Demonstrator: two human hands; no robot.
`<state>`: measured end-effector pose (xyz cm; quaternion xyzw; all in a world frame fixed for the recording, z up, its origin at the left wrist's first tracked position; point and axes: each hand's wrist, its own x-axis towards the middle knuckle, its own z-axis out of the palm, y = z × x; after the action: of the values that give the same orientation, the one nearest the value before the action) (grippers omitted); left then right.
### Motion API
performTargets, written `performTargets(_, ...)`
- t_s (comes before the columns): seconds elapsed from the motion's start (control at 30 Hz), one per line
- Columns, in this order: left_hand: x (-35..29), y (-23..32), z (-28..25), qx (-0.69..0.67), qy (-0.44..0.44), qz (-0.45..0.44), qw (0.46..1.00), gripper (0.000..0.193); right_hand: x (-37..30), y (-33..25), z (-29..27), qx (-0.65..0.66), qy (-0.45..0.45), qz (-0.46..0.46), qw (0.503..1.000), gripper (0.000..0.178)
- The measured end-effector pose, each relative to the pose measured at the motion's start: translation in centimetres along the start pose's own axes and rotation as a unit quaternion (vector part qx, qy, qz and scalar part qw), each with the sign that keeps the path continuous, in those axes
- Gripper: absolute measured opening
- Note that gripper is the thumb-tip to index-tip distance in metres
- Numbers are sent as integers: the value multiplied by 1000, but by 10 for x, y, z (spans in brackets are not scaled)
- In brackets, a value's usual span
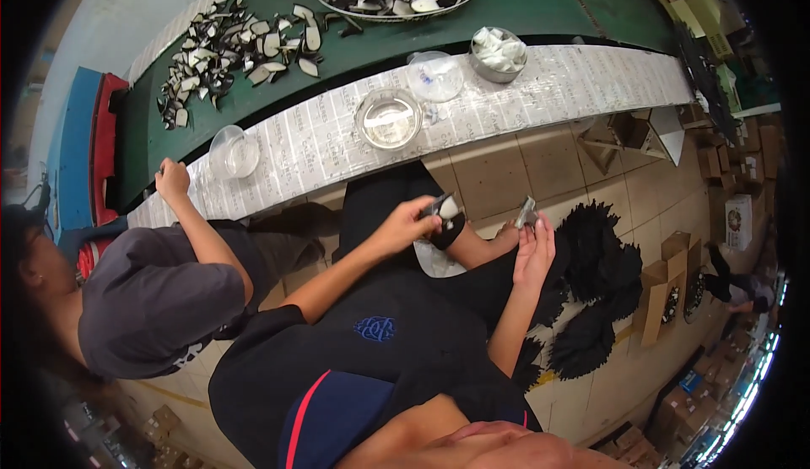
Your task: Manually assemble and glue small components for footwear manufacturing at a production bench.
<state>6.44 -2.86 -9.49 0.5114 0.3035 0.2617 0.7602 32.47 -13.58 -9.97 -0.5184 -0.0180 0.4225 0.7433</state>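
Note:
My left hand (407, 226) is closed round a small black piece with a pale, rounded face (449, 208), held out over my lap. A little to its right, my right hand (533, 254) is raised with the palm partly showing. Its thumb and fingertips pinch a small greyish, shiny piece (526, 211), too small to name. The two hands are apart. Ahead of them on the paper-covered ledge stands a round clear bowl (389, 120). Beyond it are a clear plastic lid or shallow tub (435, 76) and a metal bowl of white wads (499, 54).
A green conveyor belt (540, 13) carries loose black-and-white pieces (221, 51) and a heaped round tray (396, 15). A co-worker's hand (173, 180) rests at the ledge's left, near a clear tub (234, 153). Black fringed bundles (591, 254) and cartons (666, 288) lie on the floor right.

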Motion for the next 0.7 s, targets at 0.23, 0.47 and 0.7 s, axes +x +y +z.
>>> performTargets(0.23,15,46,-13,-72,59,51,994,42,-61,-35,94,-157,-149,-152,964,22)
performTargets(0.47,7,39,-11,-225,32,31,973,40,-89,-44,127,-453,-222,-354,787,21)
performTargets(0.7,-1,42,-4,-240,22,-2,971,44,-95,-29,145,-479,-258,-458,704,27)
